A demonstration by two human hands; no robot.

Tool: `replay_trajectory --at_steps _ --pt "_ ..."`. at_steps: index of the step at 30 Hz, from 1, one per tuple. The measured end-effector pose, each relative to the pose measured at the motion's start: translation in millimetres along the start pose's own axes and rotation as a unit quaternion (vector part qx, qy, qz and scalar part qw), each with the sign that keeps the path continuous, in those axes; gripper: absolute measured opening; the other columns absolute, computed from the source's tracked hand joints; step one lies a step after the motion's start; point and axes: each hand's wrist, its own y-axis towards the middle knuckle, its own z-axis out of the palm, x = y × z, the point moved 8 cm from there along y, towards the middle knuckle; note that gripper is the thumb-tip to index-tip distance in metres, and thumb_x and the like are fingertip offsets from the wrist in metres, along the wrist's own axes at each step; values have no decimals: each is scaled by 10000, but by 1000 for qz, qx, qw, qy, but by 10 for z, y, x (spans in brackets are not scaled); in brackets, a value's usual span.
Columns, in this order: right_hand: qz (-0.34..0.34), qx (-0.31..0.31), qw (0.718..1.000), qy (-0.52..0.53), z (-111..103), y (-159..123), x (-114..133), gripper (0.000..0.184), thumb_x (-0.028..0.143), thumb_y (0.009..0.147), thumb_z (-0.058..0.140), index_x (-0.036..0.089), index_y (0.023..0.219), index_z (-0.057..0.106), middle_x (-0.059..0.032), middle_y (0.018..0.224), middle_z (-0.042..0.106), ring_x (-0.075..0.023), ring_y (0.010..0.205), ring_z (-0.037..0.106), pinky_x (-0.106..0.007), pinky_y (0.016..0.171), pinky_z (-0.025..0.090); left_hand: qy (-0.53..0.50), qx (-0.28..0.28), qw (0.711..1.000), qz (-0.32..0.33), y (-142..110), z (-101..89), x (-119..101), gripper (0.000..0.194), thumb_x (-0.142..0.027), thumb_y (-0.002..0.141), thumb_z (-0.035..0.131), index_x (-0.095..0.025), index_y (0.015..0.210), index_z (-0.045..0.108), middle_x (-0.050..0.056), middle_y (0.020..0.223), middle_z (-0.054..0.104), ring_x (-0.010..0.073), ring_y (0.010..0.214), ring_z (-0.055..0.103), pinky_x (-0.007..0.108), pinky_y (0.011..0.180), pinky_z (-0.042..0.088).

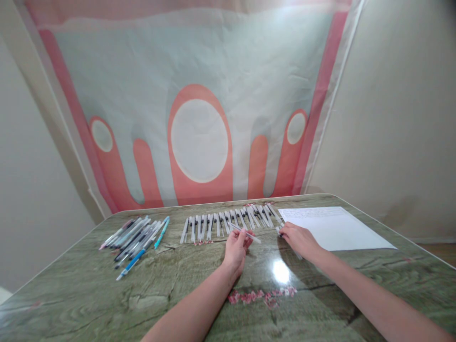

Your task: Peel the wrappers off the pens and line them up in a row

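Observation:
My left hand [236,251], in the middle of the table, pinches a slim whitish pen [254,238] that lies slantwise across the fingers. My right hand [299,240] rests by the paper's left edge with its fingers closed around another whitish pen [298,255]. A dark part of that second pen shows at the fingertips, and its middle is hidden by the hand. Just beyond both hands runs a row of whitish pens [209,227] with dark parts, laid side by side.
To the left lies a loose pile of pens [137,240], with a blue pen [134,263] and a turquoise pen [162,232] at its edge. A white sheet of paper [338,230] with faint writing lies at the right. Behind the wood-patterned table [171,299] hangs a printed cloth [199,57].

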Motion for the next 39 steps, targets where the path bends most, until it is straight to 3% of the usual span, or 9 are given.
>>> replay_trajectory --at_steps 8,13,21,28,33,39 --pt "7 -14 1000 5 -6 0 -31 144 232 783 485 237 844 616 -14 876 579 -150 807 554 -218 621 347 0 3 1000 1 -8 15 -11 277 -302 670 628 -170 759 402 25 743 613 97 720 598 218 668 480" --pt "13 -46 996 74 -150 0 -13 220 278 819 420 212 814 631 -22 842 586 -137 755 548 -221 627 359 6 4 1000 -2 -4 13 6 281 -310 673 625 -165 757 399 36 762 616 95 725 597 213 674 473" --pt "-73 -2 951 300 -157 -91 564 230 346 779 478 180 785 636 -22 744 604 -124 654 532 -226 612 392 15 39 999 14 -15 54 -10 279 -325 672 620 -163 732 401 40 781 617 109 749 592 255 731 457" --pt "-61 -12 953 298 -74 -103 575 190 285 773 468 166 712 603 -14 700 587 -114 626 520 -225 614 389 23 45 999 8 -43 98 -23 297 -336 652 634 -160 718 403 42 782 616 133 794 595 278 756 452" --pt "-39 2 951 306 -27 -101 549 183 326 725 530 160 778 588 -10 717 597 -106 587 513 -211 568 383 33 49 998 4 -50 99 -14 297 -333 655 633 -164 739 404 43 804 619 129 789 597 274 747 456" --pt "-41 3 955 295 -28 -104 567 195 330 739 515 163 719 612 -16 699 610 -119 630 523 -220 612 381 44 72 996 3 -60 115 13 302 -330 646 643 -164 792 437 56 852 622 140 826 596 271 761 447"
